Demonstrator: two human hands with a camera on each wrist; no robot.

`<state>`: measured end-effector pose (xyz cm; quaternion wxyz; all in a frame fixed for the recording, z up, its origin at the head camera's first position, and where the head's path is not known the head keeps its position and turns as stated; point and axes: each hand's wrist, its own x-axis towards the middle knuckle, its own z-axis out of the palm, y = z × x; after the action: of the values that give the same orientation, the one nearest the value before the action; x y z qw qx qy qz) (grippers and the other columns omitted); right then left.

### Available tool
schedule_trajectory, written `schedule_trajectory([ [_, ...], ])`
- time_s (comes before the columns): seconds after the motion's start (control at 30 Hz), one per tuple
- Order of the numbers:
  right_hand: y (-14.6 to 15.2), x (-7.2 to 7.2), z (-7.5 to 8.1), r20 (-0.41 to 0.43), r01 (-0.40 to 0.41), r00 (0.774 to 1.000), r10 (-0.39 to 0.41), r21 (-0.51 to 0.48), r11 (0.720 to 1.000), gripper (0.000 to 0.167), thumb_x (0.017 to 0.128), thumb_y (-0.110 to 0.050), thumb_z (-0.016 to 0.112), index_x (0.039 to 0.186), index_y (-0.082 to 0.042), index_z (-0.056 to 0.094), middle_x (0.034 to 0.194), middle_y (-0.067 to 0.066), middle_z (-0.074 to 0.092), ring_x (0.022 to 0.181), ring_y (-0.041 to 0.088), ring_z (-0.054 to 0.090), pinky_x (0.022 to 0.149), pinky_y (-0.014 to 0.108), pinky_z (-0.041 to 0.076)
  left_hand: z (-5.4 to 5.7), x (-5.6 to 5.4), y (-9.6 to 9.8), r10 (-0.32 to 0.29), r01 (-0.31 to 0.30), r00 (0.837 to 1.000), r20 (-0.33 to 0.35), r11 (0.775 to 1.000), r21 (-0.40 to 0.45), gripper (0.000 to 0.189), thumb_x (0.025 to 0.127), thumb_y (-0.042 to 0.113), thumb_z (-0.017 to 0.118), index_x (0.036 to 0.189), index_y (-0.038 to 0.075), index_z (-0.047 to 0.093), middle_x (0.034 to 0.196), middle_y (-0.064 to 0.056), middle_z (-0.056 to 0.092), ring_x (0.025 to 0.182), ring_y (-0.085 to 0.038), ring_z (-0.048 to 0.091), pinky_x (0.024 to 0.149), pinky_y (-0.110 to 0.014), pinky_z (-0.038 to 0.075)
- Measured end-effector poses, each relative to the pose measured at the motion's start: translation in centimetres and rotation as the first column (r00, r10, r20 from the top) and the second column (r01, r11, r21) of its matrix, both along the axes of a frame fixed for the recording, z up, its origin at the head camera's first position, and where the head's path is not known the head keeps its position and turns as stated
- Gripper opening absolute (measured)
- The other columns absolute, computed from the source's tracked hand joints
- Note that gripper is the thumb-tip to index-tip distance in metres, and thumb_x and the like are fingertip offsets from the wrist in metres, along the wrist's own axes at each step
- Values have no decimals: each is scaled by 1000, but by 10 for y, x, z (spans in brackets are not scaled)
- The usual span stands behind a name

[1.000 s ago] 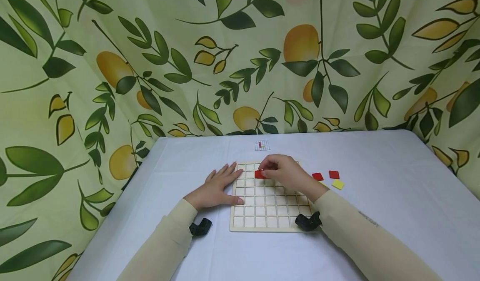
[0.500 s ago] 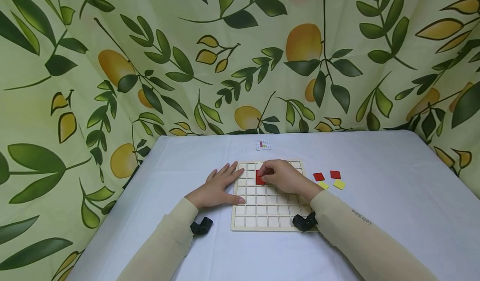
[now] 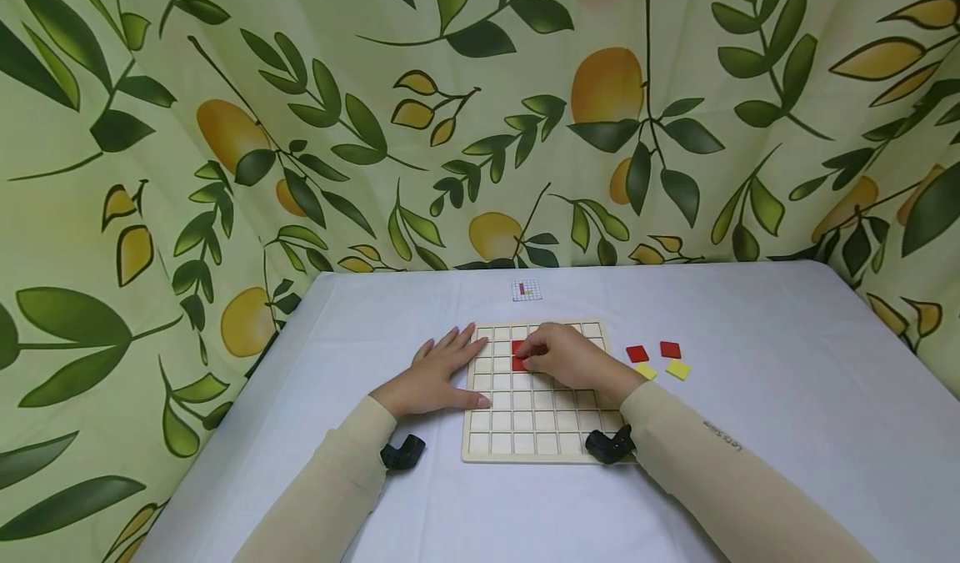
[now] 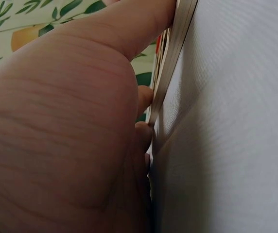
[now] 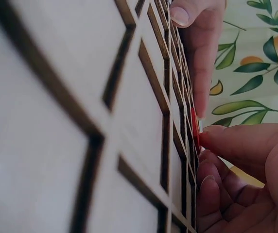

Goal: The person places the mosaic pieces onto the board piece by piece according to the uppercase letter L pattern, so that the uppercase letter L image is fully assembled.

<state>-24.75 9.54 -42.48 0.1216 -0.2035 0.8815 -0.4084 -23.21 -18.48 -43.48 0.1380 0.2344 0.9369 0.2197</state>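
Observation:
A pale wooden grid board lies on the white table. My left hand rests at its left edge, fingers spread, thumb on the rim; in the left wrist view the hand lies against the board's side. Two red square tiles sit one behind the other in the upper left part of the grid, a far one and a near one. With bent thumb and fingers, my right hand holds the near tile at the board, partly covering both. Red shows at the thumb tip in the right wrist view.
Right of the board lie two loose red tiles and two yellow tiles. Behind the board is a small printed grid card with coloured squares. A leaf-and-fruit patterned curtain hangs behind the table. Each wrist carries a black camera.
My right hand has shifted slightly toward me over the board, and a second red square now shows in front of the first. The left hand has stayed in place on the edge.

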Motion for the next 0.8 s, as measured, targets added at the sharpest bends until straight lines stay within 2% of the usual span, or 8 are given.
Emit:
schedule_trajectory([
  [0.23, 2, 2, 3, 24, -38, 999, 40, -48, 998, 12, 107, -19, 73, 113, -15, 83, 113, -4, 72, 107, 22, 62, 102, 48, 50, 0, 0, 0, -4, 4, 1000, 1, 1000, 13, 107, 89, 72, 78, 174, 26, 32, 181, 6, 7, 166, -21, -3, 129, -55, -6],
  [0.47, 11, 8, 13, 102, -53, 993, 65, -120, 991, 32, 111, -41, 66, 126, -15, 77, 111, 3, 71, 99, 26, 63, 88, 44, 54, -1, -1, 1, 10, -10, 1000, 10, 1000, 1, 109, 87, 74, 78, 174, 27, 32, 182, 6, 7, 166, -22, -3, 129, -55, -5],
  [0.6, 19, 7, 17, 141, -36, 988, 63, -187, 982, 43, 113, -47, 60, 132, -11, 73, 114, 8, 71, 102, 28, 67, 92, 45, 58, -1, -1, 2, 18, -18, 1000, 10, 1000, -5, 109, 87, 74, 79, 174, 28, 32, 182, 5, 7, 166, -22, -3, 129, -55, -5],
  [0.8, 35, 8, 22, 162, -36, 983, 85, -284, 958, 55, 116, -48, 50, 144, -3, 65, 123, 11, 71, 110, 31, 69, 99, 47, 57, 1, 1, 2, 11, -11, 1000, 8, 1000, 7, 107, 88, 72, 78, 174, 26, 33, 182, 4, 8, 166, -23, -3, 129, -56, -6],
])
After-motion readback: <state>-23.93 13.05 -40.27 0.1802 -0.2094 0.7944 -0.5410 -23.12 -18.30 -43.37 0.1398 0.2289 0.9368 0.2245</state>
